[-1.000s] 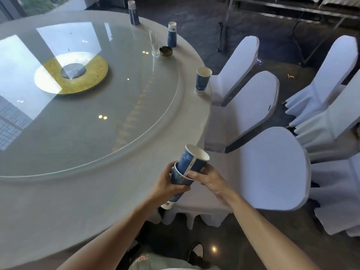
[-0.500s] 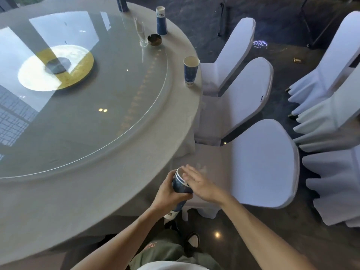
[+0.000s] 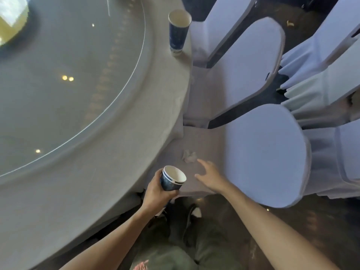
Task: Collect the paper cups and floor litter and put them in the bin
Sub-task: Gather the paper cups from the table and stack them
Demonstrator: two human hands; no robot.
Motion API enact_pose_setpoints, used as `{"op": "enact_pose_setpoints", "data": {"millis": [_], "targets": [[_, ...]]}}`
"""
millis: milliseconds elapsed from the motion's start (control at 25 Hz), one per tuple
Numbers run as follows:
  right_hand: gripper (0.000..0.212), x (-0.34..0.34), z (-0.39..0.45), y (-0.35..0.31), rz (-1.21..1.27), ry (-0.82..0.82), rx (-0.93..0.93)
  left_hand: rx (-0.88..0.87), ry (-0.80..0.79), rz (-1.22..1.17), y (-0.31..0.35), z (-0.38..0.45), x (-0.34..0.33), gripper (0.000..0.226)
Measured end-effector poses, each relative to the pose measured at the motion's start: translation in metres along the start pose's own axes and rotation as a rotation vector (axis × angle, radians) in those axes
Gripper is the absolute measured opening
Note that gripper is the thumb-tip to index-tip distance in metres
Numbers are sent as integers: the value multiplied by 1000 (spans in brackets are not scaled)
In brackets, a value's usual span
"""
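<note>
Our left hand [image 3: 155,193] grips the cup stack [image 3: 172,179] around its wall, mouth tilted up and toward the chair; our right hand [image 3: 209,175], fingers spread and holding nothing, reaches over the seat [image 3: 204,137] toward a crumpled tissue [image 3: 189,156] lying just beyond the fingertips. We judge the step in hand to be picking up this scrap. To do it well, we bring thumb and forefinger down on either side of the wad and pinch its bulk rather than a loose corner (soft paper tears or unfolds), taking care not to catch the seat cover. The stack's open mouth sits just beside the hand, so the scrap could be dropped straight in. One more cup [image 3: 179,32] stands upright near the tabletop [image 3: 165,90] edge, well apart; a small bit of litter [image 3: 290,23] lies on the floor beyond the chairs. No bin is in view.
</note>
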State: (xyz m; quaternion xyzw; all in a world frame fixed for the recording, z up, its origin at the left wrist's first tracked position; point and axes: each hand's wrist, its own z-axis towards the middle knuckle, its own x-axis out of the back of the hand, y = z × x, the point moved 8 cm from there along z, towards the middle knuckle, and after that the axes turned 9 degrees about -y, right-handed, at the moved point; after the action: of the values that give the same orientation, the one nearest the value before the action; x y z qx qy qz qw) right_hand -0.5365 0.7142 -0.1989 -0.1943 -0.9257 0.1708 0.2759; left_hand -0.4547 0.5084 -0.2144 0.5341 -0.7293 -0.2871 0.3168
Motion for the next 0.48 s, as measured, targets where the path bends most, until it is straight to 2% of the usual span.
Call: {"op": "enact_pose_setpoints", "data": {"millis": [320,480], "targets": [[83,-35,184,33,-635,-80,76,75,61,11,-54,98,-24,87],[86,-66,250,58,-741,-121,92,84,110,51,-77,147,-37,91]]}}
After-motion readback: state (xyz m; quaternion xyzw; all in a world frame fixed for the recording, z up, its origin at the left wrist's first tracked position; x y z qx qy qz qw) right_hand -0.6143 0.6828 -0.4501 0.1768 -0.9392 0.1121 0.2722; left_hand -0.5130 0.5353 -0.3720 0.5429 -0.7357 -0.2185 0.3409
